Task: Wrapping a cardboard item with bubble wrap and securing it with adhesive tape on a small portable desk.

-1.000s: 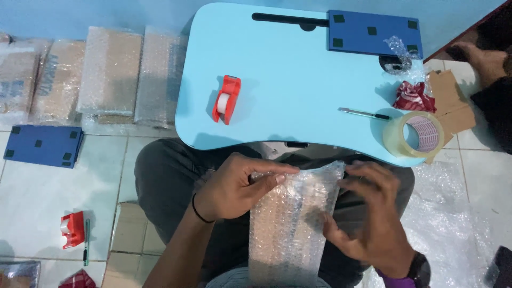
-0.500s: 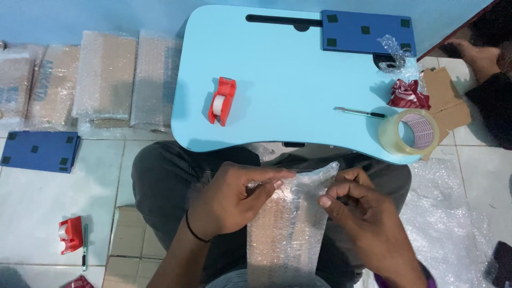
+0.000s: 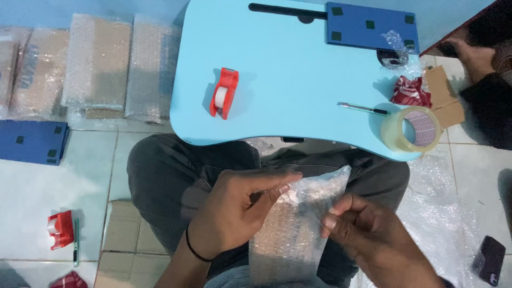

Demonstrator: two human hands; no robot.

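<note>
Bubble-wrap sleeve (image 3: pixel 293 229) over the lap; left hand (image 3: pixel 234 213) and right hand (image 3: pixel 368 234) both pinched on its top edge

Pale tiled floor (image 3: pixel 80 176), light-blue lap table (image 3: pixel 298 80)

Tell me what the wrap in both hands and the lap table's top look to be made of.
The bubble wrap, held by the left hand and right hand, looks like clear, glossy plastic film: rows of small air bubbles show and it is see-through. The lap table looks like smooth, matte light-blue laminate or painted board; the core material cannot be told.
</note>
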